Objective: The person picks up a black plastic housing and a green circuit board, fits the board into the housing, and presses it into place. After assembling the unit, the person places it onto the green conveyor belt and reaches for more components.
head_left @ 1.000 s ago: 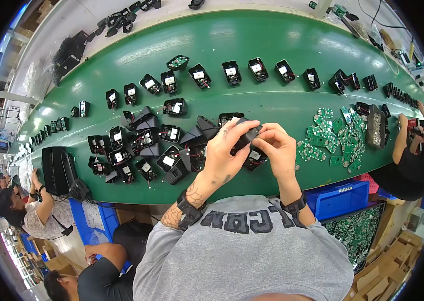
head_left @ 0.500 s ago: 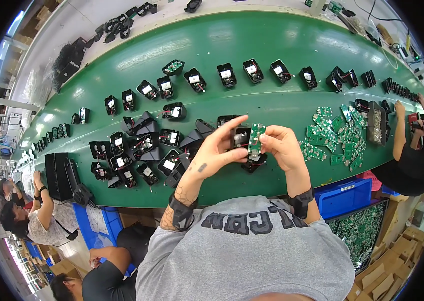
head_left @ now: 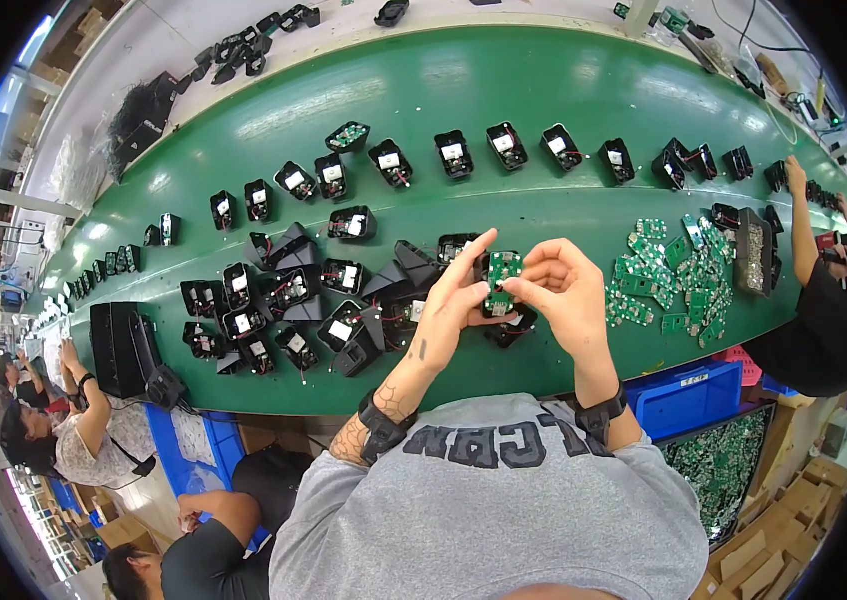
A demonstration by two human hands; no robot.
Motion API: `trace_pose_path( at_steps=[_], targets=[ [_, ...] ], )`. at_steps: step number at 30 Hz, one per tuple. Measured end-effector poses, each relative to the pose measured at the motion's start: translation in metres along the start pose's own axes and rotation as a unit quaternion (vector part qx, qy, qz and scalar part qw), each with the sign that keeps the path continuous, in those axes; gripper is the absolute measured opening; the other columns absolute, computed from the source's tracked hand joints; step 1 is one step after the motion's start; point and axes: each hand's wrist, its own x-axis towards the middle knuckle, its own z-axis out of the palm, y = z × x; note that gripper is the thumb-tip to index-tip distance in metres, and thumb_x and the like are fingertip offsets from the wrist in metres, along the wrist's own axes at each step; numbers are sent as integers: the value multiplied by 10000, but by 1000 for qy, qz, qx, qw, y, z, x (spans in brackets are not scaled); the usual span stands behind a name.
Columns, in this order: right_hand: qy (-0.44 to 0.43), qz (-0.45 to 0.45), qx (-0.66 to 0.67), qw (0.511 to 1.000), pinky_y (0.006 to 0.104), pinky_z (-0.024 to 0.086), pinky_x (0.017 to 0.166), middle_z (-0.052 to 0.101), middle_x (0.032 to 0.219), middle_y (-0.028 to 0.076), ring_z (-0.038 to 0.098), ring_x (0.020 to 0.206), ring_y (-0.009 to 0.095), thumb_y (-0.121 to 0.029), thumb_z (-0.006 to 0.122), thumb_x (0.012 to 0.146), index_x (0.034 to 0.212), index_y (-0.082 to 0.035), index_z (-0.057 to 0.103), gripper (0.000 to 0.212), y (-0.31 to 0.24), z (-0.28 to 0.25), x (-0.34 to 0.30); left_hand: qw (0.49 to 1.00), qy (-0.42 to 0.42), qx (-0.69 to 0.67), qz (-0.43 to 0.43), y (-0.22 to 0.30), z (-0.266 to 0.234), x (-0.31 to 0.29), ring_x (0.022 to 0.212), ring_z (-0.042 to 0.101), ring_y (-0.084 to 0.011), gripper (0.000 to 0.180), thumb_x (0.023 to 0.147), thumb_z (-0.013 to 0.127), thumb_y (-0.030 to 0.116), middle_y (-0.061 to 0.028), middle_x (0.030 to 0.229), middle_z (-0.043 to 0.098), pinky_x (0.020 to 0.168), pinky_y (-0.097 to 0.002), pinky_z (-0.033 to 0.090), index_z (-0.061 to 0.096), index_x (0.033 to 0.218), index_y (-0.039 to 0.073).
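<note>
Above the near middle of the green table, my left hand (head_left: 445,310) grips a small black plastic housing. Most of this housing is hidden behind a green circuit board (head_left: 503,268), and my left index finger points up along its side. My right hand (head_left: 565,293) pinches the board's lower part between thumb and curled fingers, laying it over the housing. Just below my hands, another black housing (head_left: 511,330) with red wires rests on the table. A further open housing (head_left: 454,247) stands behind my left fingers.
Loose circuit boards (head_left: 688,275) are heaped to the right, beside a box of small metal parts (head_left: 754,252). Open black housings (head_left: 288,287) crowd the left, with a row (head_left: 452,153) farther back. A blue bin (head_left: 685,395) sits below the table edge. Co-workers sit on both sides.
The circuit board has moved slightly left and now covers the housing in my left hand. My right hand has followed, its thumb now on the board's face. The right-hand co-worker's arm reaches farther forward.
</note>
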Motion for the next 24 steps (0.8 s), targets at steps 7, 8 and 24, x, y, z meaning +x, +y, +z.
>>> trace_pose_path(
  at_steps=[7,8,24],
  targets=[
    [-63,-49,-255,964,262,515,751,680,937,65,638,891,111,-29,746,756,1024,14,614,302,1,-10,7,985,-40,152,67,-4,2,-8,1106,531,-184,738,927,496,-35,-103,1295,465,908,-355,537,115,1528,161],
    [-91,-50,-84,991,276,509,792,672,987,71,627,940,122,-27,739,766,1086,18,616,345,10,-7,8,985,-41,152,67,-4,5,-7,1106,531,-184,738,927,496,-35,-103,1295,465,908,-355,537,115,1528,161],
    [-146,0,102,984,299,506,878,633,1130,105,616,1013,165,41,703,778,1236,32,578,475,16,-13,1,979,-57,193,41,-6,16,-7,1133,523,-202,769,922,486,-63,-116,1340,409,852,-347,565,87,1531,185]
  ],
)
